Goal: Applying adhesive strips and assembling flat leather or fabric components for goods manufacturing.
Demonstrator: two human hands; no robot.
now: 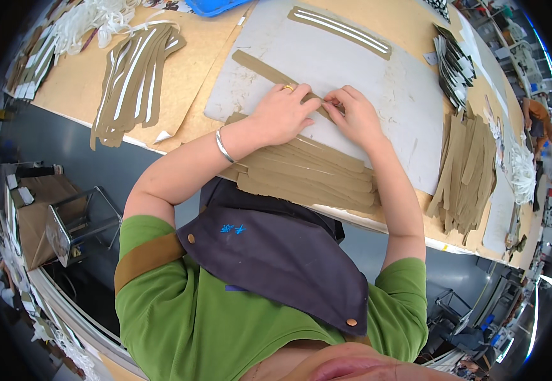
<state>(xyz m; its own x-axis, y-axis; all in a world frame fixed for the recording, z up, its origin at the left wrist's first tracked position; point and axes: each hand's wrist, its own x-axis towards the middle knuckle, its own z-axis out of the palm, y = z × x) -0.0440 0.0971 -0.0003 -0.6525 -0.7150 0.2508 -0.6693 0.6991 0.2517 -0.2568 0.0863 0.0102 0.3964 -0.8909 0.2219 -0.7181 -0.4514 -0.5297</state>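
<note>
A long brown fabric strip [261, 68] lies slantwise on a grey board [409, 120]. My left hand [283, 114], with a ring and a silver bangle, bends over the strip with its fingers closed on it. Against those fingertips, my right hand [355, 117] pinches the near right part of the strip between thumb and forefinger. The fingers partly hide that part. Just below my hands, a pile of plain brown strips [308, 174] lies along the table's near edge. Farther off on the board rests a brown piece [341, 42] bearing white lines.
Brown strips with white bands [127, 82] lie at the left, near a heap of white tape [101, 22]. More brown strips [465, 171] hang toward the right edge, below dark pieces [454, 66]. A blue tray [215, 5] stands at the back. Left of me is a metal-framed stool [82, 222].
</note>
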